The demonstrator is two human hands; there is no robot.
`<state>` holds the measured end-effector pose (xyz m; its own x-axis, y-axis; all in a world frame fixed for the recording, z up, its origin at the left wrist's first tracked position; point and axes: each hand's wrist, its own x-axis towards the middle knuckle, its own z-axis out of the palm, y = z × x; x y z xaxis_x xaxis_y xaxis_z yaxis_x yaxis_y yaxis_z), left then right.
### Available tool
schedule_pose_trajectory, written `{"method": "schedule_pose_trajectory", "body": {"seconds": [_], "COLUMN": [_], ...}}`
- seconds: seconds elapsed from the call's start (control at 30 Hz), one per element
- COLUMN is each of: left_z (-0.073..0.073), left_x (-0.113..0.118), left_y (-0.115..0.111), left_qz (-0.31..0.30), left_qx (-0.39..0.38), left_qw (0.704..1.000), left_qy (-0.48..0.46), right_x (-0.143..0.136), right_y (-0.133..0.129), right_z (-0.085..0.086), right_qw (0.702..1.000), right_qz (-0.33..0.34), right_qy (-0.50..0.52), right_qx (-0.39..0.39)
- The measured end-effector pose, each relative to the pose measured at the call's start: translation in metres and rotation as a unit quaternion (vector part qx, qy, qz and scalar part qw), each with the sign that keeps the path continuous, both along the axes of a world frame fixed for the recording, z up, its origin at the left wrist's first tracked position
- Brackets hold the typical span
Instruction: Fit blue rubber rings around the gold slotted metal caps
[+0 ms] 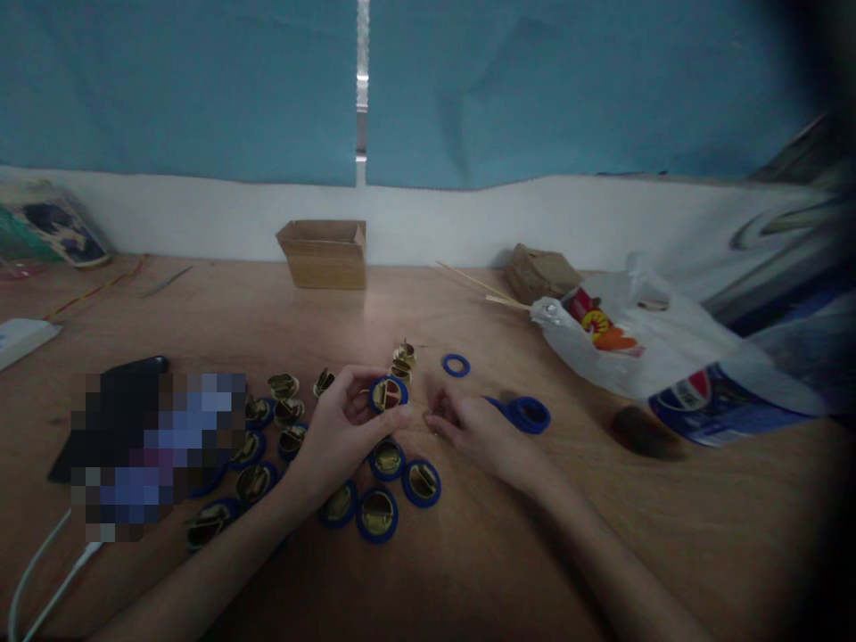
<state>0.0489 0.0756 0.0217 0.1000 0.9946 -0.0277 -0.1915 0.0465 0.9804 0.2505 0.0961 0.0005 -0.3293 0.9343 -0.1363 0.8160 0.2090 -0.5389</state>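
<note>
My left hand (340, 432) grips a round gold-coloured metal clip with a blue ring (389, 394) around it, thumb at its lower edge. Just to the right, my right hand (478, 430) is closed with fingertips together; what they hold, if anything, is too small to name. Below the hands lie several similar blue-ringed clips, one of them at the front (376, 514). Bare gold clips (404, 350) stand behind the left hand. A loose blue ring (447, 358) lies beyond the right hand, and a stack of blue rings (531, 415) sits beside its wrist.
More clips, some ringed (255, 482), cover the table left of my left forearm. A dark phone-like slab (100, 410) and white cables (41, 557) lie further left. An open cardboard box (326, 265) stands at the back. Rightward are a white plastic bag (675, 334) and a blue Pepsi bottle (728, 406).
</note>
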Motion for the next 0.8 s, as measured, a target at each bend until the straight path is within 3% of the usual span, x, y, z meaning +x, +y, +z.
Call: {"method": "schedule_pose_trajectory", "body": {"seconds": [0.8], "left_z": [0.001], "left_x": [-0.0001], "left_y": [-0.0012], "left_qz": [0.0], "left_qx": [0.003], "left_qw": [1.0], "left_qy": [0.003], "right_x": [-0.0009], "right_y": [0.0002], "right_z": [-0.0024], "right_qw": [1.0], "right_qz": [-0.003], "right_qy": [-0.01], "right_qx": [0.017]}}
